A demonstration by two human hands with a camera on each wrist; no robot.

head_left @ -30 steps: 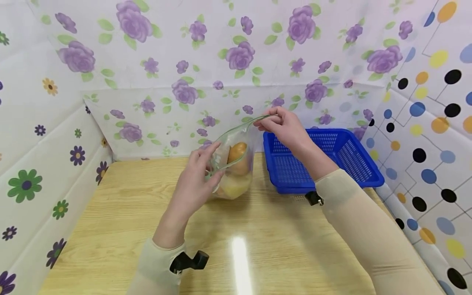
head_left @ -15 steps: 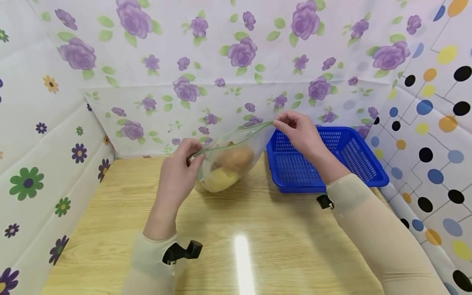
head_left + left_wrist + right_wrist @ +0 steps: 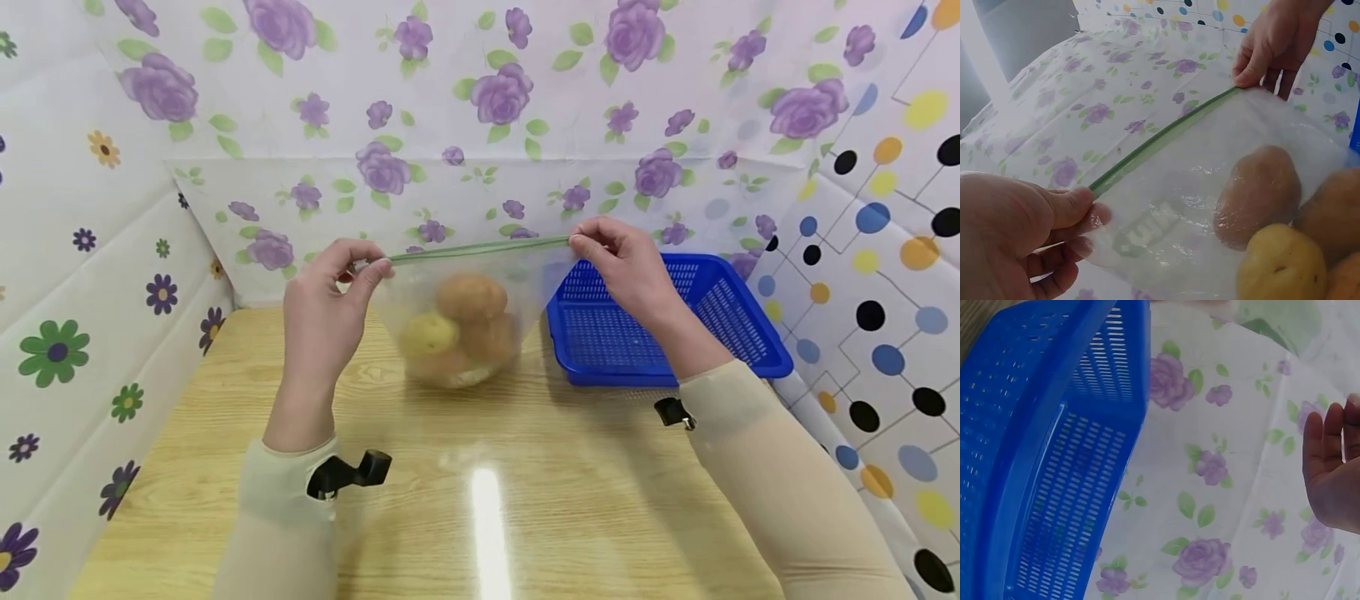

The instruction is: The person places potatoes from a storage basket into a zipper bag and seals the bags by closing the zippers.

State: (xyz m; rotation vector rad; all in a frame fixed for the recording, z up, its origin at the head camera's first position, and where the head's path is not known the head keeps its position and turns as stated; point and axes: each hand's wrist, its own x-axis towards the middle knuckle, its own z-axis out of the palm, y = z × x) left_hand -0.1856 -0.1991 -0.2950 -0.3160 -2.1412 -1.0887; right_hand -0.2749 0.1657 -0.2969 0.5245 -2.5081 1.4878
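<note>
A clear zip bag with a green zip strip stands stretched wide between both hands. My left hand pinches its top left corner between thumb and fingers, while my right hand pinches the top right corner. Inside, at the bottom, lie a yellow potato and several brown potatoes. The zip strip runs straight from hand to hand in the left wrist view. Only part of the right hand shows in the right wrist view.
A blue plastic basket with slotted walls stands at the back right, beside the bag and under the right forearm. The wooden table ends at a flower-patterned cloth wall behind.
My left hand has moved left and my right hand a little right, pulling the bag mouth from a wide gap into a straight line. The bag now faces forward.
</note>
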